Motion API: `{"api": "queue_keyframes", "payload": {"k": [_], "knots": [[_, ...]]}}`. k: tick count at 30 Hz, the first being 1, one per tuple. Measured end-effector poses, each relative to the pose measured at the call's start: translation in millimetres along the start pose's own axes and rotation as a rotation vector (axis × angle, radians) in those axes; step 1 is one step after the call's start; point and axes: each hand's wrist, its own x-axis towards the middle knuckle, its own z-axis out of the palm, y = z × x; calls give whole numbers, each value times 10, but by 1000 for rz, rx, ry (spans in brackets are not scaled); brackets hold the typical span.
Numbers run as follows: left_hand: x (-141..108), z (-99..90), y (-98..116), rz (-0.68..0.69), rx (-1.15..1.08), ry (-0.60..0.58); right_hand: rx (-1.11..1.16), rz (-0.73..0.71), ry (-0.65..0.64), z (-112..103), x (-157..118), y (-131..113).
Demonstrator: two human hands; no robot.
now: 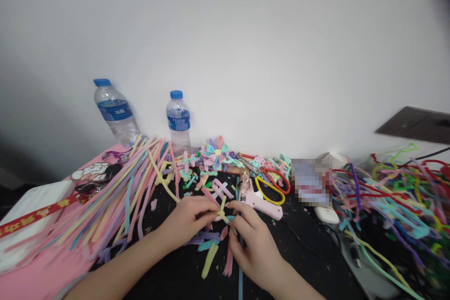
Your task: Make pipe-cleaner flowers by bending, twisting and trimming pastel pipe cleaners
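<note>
Near the middle of the table, my left hand (190, 222) pinches a small yellow pipe-cleaner piece (222, 213) from its left side. On the right of the same piece, the fingers of my right hand (251, 239) are closed on it and close to my left fingertips. Bits of pink and blue show at the fingertips. Below the hands lie short pieces: a yellow-green one (210, 260), a pink one (228, 260) and some blue and purple ones. A pale pink glue gun (262, 204) lies just beyond my right hand.
Long pastel pipe cleaners (135, 183) spread across the left side. Two bottles (114, 112) stand by the wall. Scissors with yellow (270, 192) and red handles lie behind the glue gun. A pastel flower (218, 151) sits at the back. Tangled pipe cleaners (404, 201) cover the right.
</note>
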Motion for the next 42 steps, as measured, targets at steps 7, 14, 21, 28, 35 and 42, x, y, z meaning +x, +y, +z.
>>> {"api": "queue_keyframes", "payload": {"k": [7,14,21,28,35,42], "knots": [[-11,-15,-18,39,-7,-7,7,42,21,-2,-28,-2],[-21,-23,10,74,56,-35,10,84,33,-19,-34,12],[-39,-28,27,167,143,-104,90,-34,-44,-41,22,-4],[-39,-40,38,174,161,-121,118,-39,-41,-27,24,-3],[-27,-23,-7,195,152,-66,108,-21,-58,-19,29,11],[-18,-36,-31,272,252,-62,75,-57,-45,-18,27,29]]}}
